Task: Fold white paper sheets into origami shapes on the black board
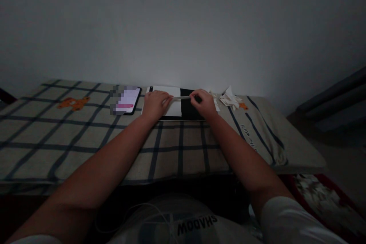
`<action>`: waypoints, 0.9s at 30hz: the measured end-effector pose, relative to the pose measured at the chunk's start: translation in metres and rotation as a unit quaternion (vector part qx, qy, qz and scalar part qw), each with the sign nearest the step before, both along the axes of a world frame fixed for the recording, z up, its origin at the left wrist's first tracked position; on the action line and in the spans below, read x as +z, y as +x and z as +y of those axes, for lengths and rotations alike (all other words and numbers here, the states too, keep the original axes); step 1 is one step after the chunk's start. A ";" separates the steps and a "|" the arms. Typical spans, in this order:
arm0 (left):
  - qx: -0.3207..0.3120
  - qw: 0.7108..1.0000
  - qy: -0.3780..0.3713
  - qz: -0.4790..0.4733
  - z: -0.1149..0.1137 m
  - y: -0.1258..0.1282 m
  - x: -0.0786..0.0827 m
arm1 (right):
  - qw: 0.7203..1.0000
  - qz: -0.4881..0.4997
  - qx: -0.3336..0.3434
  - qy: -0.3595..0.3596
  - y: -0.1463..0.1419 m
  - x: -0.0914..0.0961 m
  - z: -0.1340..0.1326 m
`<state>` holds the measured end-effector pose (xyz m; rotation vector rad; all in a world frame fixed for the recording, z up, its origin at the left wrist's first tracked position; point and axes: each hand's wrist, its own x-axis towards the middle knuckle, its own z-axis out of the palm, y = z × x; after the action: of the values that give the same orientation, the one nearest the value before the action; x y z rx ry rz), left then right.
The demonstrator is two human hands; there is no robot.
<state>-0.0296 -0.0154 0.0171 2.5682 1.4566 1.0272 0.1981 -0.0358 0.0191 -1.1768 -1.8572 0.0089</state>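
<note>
A thin white strip [182, 97] stretches between my two hands. My left hand [156, 104] pinches its left end between thumb and fingers. At the other end, the thumb and fingertips of my right hand [205, 103] are closed on it. Beneath both hands lies a flat dark board [192, 112], and a white sheet [174, 111] covers its left part. It is too dark to tell exactly what the strip is made of. Crumpled white paper [229, 99] lies just right of my right hand.
A phone [127, 101] with a lit screen lies left of the board. The table has a checked cloth [168, 152] and stands against a grey wall [183, 26]. At lower right, a red container [345, 198] holds white scraps. A white cable [143, 205] hangs near my body.
</note>
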 end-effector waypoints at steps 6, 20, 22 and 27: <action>-0.006 0.971 -0.028 -0.236 -0.007 0.003 0.010 | 0.962 0.253 0.045 -0.096 -0.005 -0.006 0.008; 0.001 0.913 -0.155 -0.376 0.010 0.006 -0.008 | 0.845 0.410 0.160 -0.303 -0.007 -0.010 0.010; -0.010 0.937 -0.124 -0.326 0.004 0.007 -0.005 | 0.837 0.429 0.160 -0.301 -0.007 -0.009 0.009; -0.069 0.944 -0.170 -0.273 -0.011 0.014 -0.001 | 0.832 0.445 0.155 -0.293 -0.008 -0.008 0.008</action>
<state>-0.0159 -0.0262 0.0157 1.9062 1.1610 1.2100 0.1898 -0.0278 0.0114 -0.9644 -1.1646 1.1874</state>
